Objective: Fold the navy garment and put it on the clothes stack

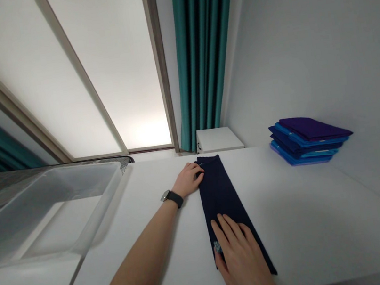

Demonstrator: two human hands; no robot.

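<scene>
A dark navy cloth, folded into a long narrow strip, lies on the white table, running away from me. My left hand, with a black watch on the wrist, reaches to the strip's far end and pinches its left corner with closed fingers. My right hand lies flat on the near end, fingers stretched out and pressing the cloth down.
A stack of folded blue and purple cloths sits at the table's far right by the wall. A clear plastic bin stands at the left. Behind are a teal curtain, a window and a small white cabinet.
</scene>
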